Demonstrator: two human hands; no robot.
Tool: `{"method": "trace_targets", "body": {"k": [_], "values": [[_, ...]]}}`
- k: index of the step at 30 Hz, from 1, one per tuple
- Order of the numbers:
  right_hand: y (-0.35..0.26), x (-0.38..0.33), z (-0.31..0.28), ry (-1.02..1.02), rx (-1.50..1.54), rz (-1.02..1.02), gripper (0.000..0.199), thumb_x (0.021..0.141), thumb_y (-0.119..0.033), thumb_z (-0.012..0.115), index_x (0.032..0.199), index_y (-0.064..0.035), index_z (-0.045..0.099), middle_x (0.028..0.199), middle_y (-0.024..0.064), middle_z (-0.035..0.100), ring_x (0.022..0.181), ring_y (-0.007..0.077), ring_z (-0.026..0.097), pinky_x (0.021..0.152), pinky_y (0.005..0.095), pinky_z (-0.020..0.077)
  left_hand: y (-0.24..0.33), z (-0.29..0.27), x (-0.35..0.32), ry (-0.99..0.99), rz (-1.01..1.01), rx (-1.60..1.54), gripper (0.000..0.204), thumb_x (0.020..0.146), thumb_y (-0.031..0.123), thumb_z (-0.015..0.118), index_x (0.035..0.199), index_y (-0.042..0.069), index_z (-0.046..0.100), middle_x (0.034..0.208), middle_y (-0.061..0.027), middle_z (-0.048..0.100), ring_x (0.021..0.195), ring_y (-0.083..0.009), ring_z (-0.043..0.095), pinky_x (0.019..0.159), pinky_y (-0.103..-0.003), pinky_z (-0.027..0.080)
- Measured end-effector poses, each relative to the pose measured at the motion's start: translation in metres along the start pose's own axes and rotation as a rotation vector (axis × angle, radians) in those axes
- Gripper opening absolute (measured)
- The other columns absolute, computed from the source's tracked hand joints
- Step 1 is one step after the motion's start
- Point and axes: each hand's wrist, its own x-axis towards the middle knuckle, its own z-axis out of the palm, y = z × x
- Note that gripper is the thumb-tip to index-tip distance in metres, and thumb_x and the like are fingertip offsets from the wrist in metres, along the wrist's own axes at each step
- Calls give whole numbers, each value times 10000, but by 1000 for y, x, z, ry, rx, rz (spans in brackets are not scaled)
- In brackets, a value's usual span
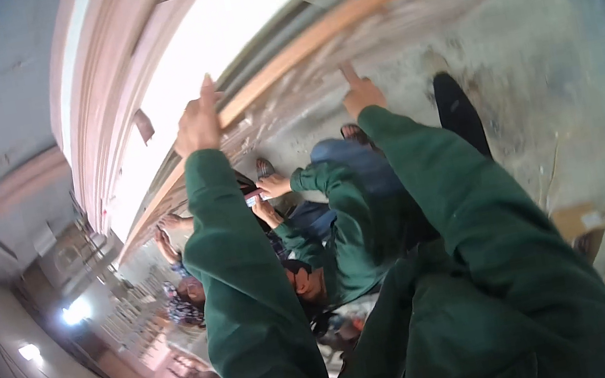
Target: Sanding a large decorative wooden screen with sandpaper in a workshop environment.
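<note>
A long panel with a bright white face (240, 18) and an orange-brown wooden edge strip (337, 19) runs slantwise across the upper view. At its edge, my left hand (196, 127) is closed on the panel, one digit pointing up along the white face; the other fingers are partly hidden. Farther right, my right hand (364, 94) is just below the greyish lower side of the panel. One of its digits stretches up to that side, touching or nearly touching it, and the remaining fingers look bent, with nothing visible in them. Green sleeves cover both my arms.
A person in a green jacket (356, 240) crouches close by, holding a small flat object (253, 197). Another person's hands (168, 230) are at the panel's far left end. Pale pinkish moulded strips (94, 88) rise at upper left. A cardboard piece (577, 220) lies on the concrete floor.
</note>
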Motion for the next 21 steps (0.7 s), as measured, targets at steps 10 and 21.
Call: {"method": "trace_targets", "body": {"k": [10,21], "values": [[34,25,21,30,-184,-37,612,704,-232,512,1292,-132,374,1071,211,551,955,370,533,816,446,429,19,-22,-29,-58,-55,-54,694,804,638,279,860,67,671,913,-156,625,911,-319,582,821,-443,401],[25,38,23,13,-209,3,824,735,-17,471,1396,-282,55,1302,181,394,883,393,556,728,456,441,-8,-13,-30,154,31,-109,698,832,605,266,798,43,679,881,-179,606,807,-278,591,666,-375,457]]}}
